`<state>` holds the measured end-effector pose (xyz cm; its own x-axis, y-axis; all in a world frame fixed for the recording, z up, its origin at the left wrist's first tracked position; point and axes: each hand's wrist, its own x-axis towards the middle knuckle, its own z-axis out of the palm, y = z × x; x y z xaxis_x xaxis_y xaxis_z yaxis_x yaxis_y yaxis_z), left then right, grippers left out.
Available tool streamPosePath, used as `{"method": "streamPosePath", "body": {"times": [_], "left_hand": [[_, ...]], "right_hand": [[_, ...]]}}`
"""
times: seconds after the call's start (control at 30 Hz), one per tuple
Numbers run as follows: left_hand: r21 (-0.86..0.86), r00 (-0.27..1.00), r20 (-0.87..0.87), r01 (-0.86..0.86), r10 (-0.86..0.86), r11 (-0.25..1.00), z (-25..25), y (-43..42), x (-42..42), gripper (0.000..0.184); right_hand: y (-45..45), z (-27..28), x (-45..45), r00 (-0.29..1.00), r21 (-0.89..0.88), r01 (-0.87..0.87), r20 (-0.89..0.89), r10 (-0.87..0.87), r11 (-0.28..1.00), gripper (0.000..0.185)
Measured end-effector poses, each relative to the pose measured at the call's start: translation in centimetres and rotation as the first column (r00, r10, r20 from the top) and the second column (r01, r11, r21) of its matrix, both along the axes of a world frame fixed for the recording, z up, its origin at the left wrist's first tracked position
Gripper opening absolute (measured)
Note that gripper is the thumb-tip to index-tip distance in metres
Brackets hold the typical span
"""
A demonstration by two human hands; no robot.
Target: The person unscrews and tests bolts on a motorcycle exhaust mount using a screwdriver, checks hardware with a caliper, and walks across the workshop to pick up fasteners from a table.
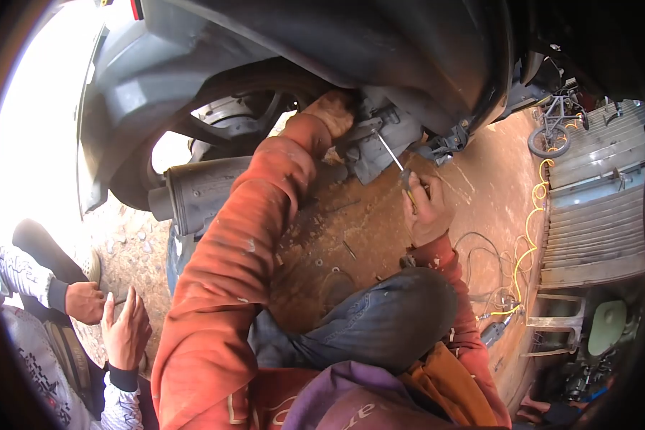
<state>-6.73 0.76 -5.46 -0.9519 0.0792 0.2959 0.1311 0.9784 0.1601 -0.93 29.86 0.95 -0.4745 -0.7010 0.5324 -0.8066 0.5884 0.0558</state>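
My right hand (428, 206) grips the dark handle of a screwdriver (392, 152). Its long metal shaft points up and left, and the tip meets the grey engine casing (388, 140) under the motor scooter. Further left, my left hand (330, 116) reaches up between the rear wheel (233, 115) and that casing. Its fingers are hidden behind the parts, so what they touch does not show. Below my left forearm lies the scooter's muffler (211, 190). The dark body panel (408, 43) hangs over both hands.
At left, another person's hands (125, 326) are close to my left sleeve. Small metal pieces (348, 249) lie on the brown floor (315, 222). A yellow air hose (530, 247) runs along the right, beside a slatted metal shutter (595, 236). A small bicycle (552, 136) stands beyond.
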Motion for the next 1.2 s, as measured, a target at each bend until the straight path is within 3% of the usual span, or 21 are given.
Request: {"method": "streamPosePath", "body": {"times": [0.1, 0.13, 0.2, 0.23, 0.27, 0.3, 0.33, 0.4, 0.47, 0.53, 0.6, 0.63, 0.67, 0.7, 0.8, 0.83, 0.9, 0.93, 1.0, 1.1, 1.2], "left_hand": [[0.06, 0.994, 0.105, -0.021, 0.014, 0.998, 0.6, 0.0, 0.2, 0.029], [0.028, 1.0, -0.023, 0.003, -0.002, 1.0, 0.1, -0.2, 0.2, 0.03], [-0.01, 0.989, -0.147, 0.022, -0.023, 1.0, -0.5, -0.3, 0.1, 0.03], [0.027, 0.992, -0.126, 0.029, -0.025, 0.999, -0.4, -0.4, 0.1, 0.031], [0.066, 0.994, -0.105, 0.036, -0.029, 0.997, -0.4, -0.4, 0.1, 0.032], [0.065, 0.994, -0.104, 0.038, -0.031, 0.997, -0.2, -0.3, 0.2, 0.032], [0.095, 0.996, -0.092, 0.032, -0.023, 0.995, 0.2, -0.1, 0.6, 0.032], [0.126, 0.997, -0.078, 0.028, -0.018, 0.992, 0.5, 0.1, 0.8, 0.031], [0.369, 0.999, -0.044, 0.038, -0.024, 0.929, 0.6, -0.1, 0.7, 0.031], [0.415, 1.0, -0.013, -0.015, 0.022, 0.91, 1.6, 0.4, 2.2, 0.032], [0.464, 0.998, 0.014, -0.064, 0.065, 0.884, 2.7, 0.8, 2.6, 0.033], [0.533, 0.989, 0.134, -0.125, 0.063, 0.837, 3.1, 1.1, 2.4, 0.035], [0.589, 0.967, 0.249, -0.194, 0.052, 0.785, 3.5, 1.2, 2.2, 0.037], [0.588, 0.968, 0.246, -0.191, 0.051, 0.786, 3.0, 1.2, 1.8, 0.037], [0.651, 0.988, 0.119, -0.156, 0.102, 0.743, 1.6, 1.0, 1.6, 0.04], [0.695, 0.989, 0.11, -0.146, 0.097, 0.704, 1.6, 0.9, 1.9, 0.042], [0.732, 0.991, 0.099, -0.132, 0.088, 0.669, 1.1, 0.2, 1.6, 0.044], [0.62, 0.998, 0.059, -0.061, 0.031, 0.782, 0.3, -0.5, 0.9, 0.045], [0.488, 0.999, 0.03, 0.011, -0.029, 0.873, -0.4, -0.7, 0.3, 0.045], [0.617, 0.995, -0.016, -0.066, 0.097, 0.784, -0.2, -0.6, 1.2, 0.039], [0.405, 0.998, -0.06, 0.056, -0.034, 0.912, 0.8, -1.0, 1.5, 0.036]], "right_hand": [[-0.6, -1.0, 0.7, 0.997, -0.051, 0.013, -0.074, -0.017, 0.999, 0.035], [-0.6, -1.5, 0.4, 0.997, -0.054, 0.013, -0.073, -0.017, 0.998, 0.035], [-0.5, -2.4, -0.6, 0.95, -0.367, -0.149, 0.206, 0.236, 0.918, 0.031], [-0.2, -2.3, -0.7, 0.949, -0.37, -0.148, 0.207, 0.237, 0.917, 0.031], [0.2, -2.0, -0.7, 0.735, -0.488, 0.078, 0.617, 0.28, 0.869, 0.03], [0.6, -1.5, -0.7, 0.351, -0.474, 0.332, 0.865, 0.36, 0.816, 0.028], [0.7, -0.6, -1.0, 0.353, -0.474, 0.333, 0.864, 0.359, 0.815, 0.028], [0.8, 1.1, -1.8, -0.186, -0.387, 0.58, 0.794, 0.579, 0.717, 0.024], [1.2, 0.8, -2.7, -0.257, -0.375, 0.588, 0.754, 0.605, 0.717, 0.023], [1.0, 0.2, -2.5, -0.337, -0.362, 0.592, 0.7, 0.629, 0.72, 0.023], [0.8, -0.1, -1.8, -0.073, -0.41, 0.554, 0.843, 0.533, 0.724, 0.021], [1.0, -0.5, -1.4, -0.072, -0.409, 0.557, 0.843, 0.533, 0.723, 0.021], [1.2, -1.2, -1.2, 0.083, -0.464, 0.48, 0.869, 0.487, 0.745, 0.022], [1.0, -1.3, -0.9, 0.241, -0.503, 0.395, 0.864, 0.442, 0.768, 0.023], [0.3, -1.3, 0.4, 0.505, -0.493, 0.295, 0.808, 0.304, 0.818, 0.026], [0.4, -1.8, 0.6, 0.5, -0.494, 0.299, 0.81, 0.307, 0.817, 0.026], [0.6, -3.0, 0.5, 0.72, -0.511, 0.23, 0.662, 0.208, 0.829, 0.03], [0.8, -3.3, 0.3, 0.721, -0.515, 0.237, 0.662, 0.207, 0.824, 0.03], [0.5, -3.4, 0.0, 0.937, -0.426, -0.066, 0.285, 0.203, 0.902, 0.033], [0.0, -2.4, 0.9, 0.957, -0.352, -0.098, 0.224, 0.186, 0.931, 0.034], [-0.1, -2.4, 0.9, 0.957, -0.363, -0.084, 0.229, 0.176, 0.928, 0.033]]}}
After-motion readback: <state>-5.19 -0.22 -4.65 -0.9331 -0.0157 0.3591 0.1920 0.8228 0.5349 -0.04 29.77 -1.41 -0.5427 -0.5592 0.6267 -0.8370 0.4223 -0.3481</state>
